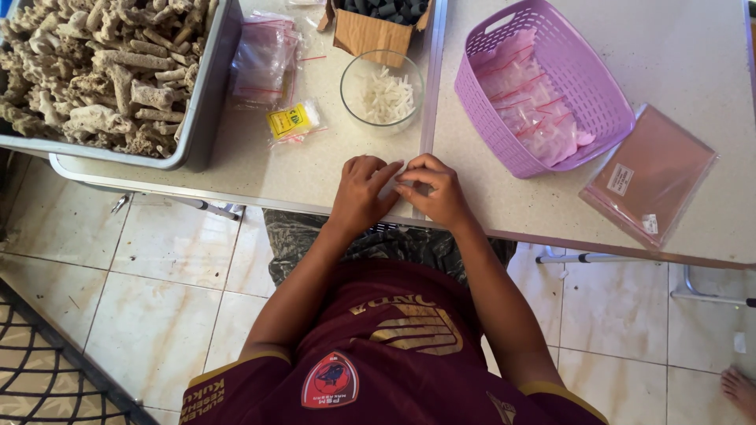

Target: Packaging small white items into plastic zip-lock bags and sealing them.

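Note:
My left hand (362,191) and my right hand (437,189) meet at the near edge of the pale table (315,169). Between the fingertips lies a small clear plastic bag (391,186), pressed flat on the tabletop; both hands pinch it. What is inside the bag is hidden by my fingers. Just beyond my hands stands a glass bowl (382,89) holding several small white pieces.
A grey tub (201,102) of pale coral-like chunks fills the far left. Small zip bags (264,59) and a yellow-labelled packet (291,120) lie beside it. A cardboard box (370,31) of dark pieces, a purple basket (606,118) of filled bags and a stack of pinkish bags (650,177) sit further right.

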